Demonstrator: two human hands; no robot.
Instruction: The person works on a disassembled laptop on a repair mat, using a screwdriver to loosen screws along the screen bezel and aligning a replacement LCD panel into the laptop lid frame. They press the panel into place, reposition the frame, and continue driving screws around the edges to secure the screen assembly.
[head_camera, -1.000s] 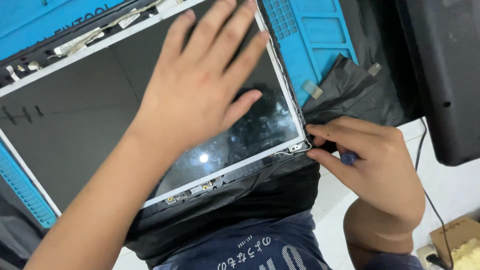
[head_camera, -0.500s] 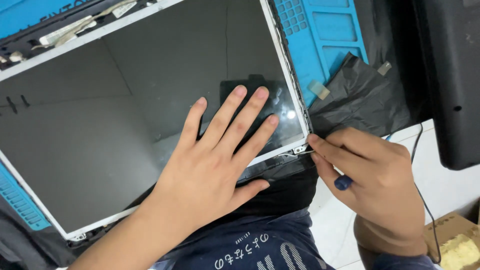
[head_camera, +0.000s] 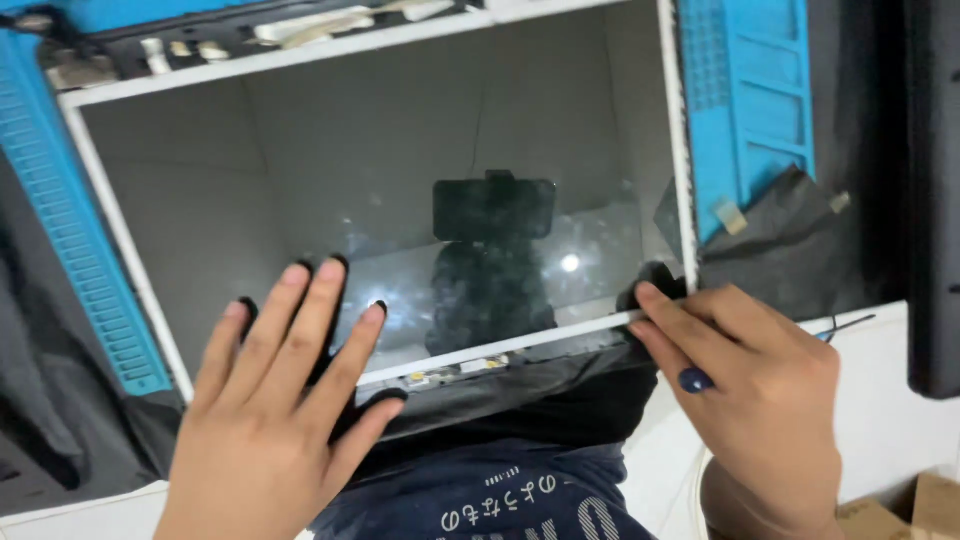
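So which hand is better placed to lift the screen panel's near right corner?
Probably the right hand: its fingertips already rest at that corner of the screen panel, with a blue-tipped tool tucked in it. The left hand lies flat on the glass, further left.

I see a display panel (head_camera: 400, 190) with a glossy dark grey face and a thin white border. A bright blue ribbed mat (head_camera: 750, 110) lies beneath it, over black plastic sheeting (head_camera: 790, 240). The tool (head_camera: 695, 379) in my right hand (head_camera: 750, 400) has a dark blue end. My shirt (head_camera: 500, 495) is navy with white lettering. The tabletop (head_camera: 880, 400) is white.
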